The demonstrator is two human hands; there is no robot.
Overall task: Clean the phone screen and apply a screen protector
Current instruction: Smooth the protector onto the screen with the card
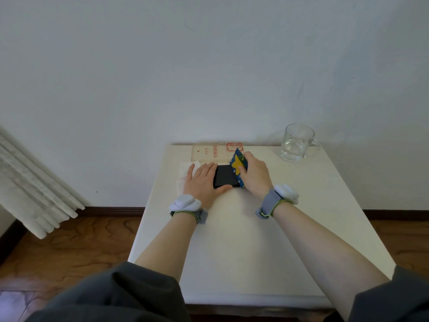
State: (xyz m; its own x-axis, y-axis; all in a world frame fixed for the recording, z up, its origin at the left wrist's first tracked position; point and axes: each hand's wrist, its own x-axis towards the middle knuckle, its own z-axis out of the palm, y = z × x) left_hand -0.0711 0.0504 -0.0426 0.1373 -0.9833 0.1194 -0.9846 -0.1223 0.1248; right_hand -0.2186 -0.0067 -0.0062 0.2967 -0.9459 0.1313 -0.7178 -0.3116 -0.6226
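A dark phone (pixel 226 175) lies flat, screen up, toward the back of the white table (pixel 255 240). My left hand (pixel 202 182) rests flat on the phone's left end, thumb along its near edge, holding it down. My right hand (pixel 254 174) grips a blue card with a yellow star (pixel 237 166), stood on edge against the right part of the screen. The phone's right end is hidden behind the card and hand.
A white tissue (pixel 186 169) lies under and left of my left hand. A beige packet with red print (pixel 209 152) lies at the table's back edge by the wall. A glass mug (pixel 297 142) stands at the back right corner.
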